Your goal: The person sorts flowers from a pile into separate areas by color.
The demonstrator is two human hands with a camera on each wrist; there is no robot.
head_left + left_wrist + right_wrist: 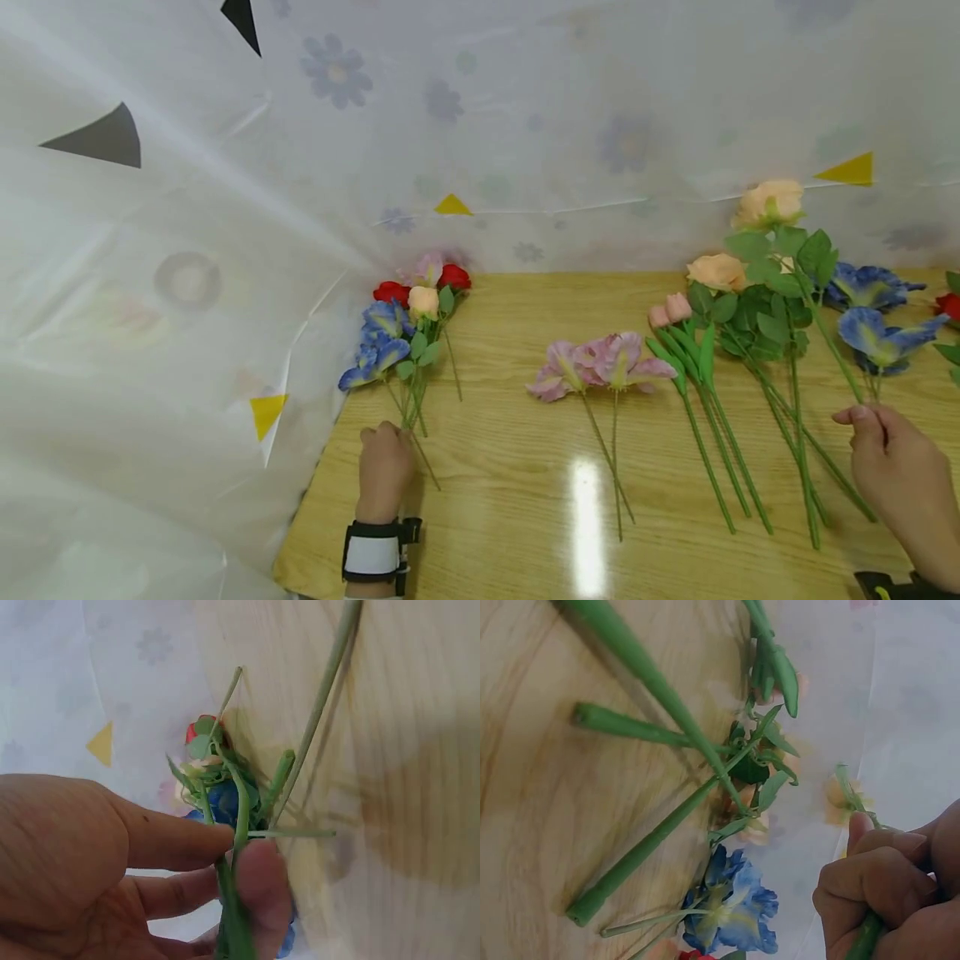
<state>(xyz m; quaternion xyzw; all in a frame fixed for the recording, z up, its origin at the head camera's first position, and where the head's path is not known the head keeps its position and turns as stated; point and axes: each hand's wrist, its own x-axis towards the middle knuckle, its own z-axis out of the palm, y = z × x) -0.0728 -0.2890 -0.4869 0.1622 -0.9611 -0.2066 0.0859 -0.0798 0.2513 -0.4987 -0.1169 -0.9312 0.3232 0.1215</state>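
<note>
In the head view my left hand (386, 471) is at the left end of the table, pinching the stems of a mixed bunch of artificial flowers. That bunch has blue irises (375, 346), red roses (454, 277), a peach rose (423, 302) and a pale pink bloom. The left wrist view shows thumb and fingers around green stems (238, 922). At the right, my right hand (900, 475) grips one long-stemmed peach rose (772, 202) by its stem, bloom raised above the table. In the right wrist view its fingers curl round that stem (866, 937).
Two lilac irises (622, 358) lie mid-table, beside several pink tulips (678, 307). More peach roses (716, 272) lie right of these, stems crossing. Blue irises (881, 337) and a red flower (951, 307) lie at far right. A patterned plastic sheet (525, 108) hangs behind the wooden table (510, 483).
</note>
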